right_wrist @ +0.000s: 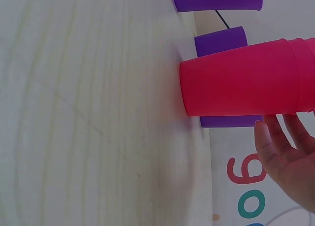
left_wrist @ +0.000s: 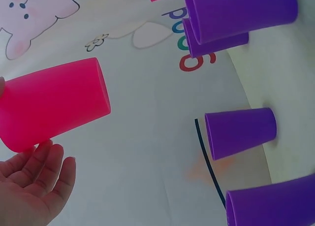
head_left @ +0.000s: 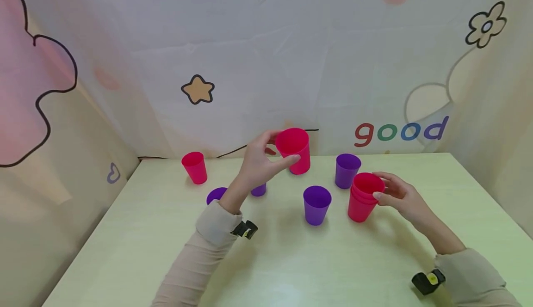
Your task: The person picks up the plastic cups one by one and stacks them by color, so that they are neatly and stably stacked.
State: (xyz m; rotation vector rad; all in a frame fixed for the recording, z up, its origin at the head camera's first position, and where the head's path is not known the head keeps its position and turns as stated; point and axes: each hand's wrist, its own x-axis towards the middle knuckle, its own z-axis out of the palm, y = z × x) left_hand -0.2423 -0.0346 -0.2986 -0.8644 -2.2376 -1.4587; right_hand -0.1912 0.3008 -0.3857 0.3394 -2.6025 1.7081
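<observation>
My left hand (head_left: 259, 161) holds a red plastic cup (head_left: 300, 156) upright above the far part of the table, thumb on the near side. In the left wrist view that cup (left_wrist: 54, 105) shows its smooth side, with the fingers along it. On the right, my right hand (head_left: 401, 199) grips a stack of nested red cups (head_left: 360, 207) near its rim, thumb in front. The right wrist view shows the stack (right_wrist: 236, 83) with its base right at the tabletop. Close to it stand a purple cup (head_left: 316, 210) and another purple cup (head_left: 346, 173).
A lone red cup (head_left: 195, 168) stands at the back left of the table (head_left: 291, 270). Two purple cups, one (head_left: 215, 194) at the left and one (head_left: 258, 190) nearer the middle, are partly hidden by my left arm. A printed cloth (head_left: 250, 57) hangs behind.
</observation>
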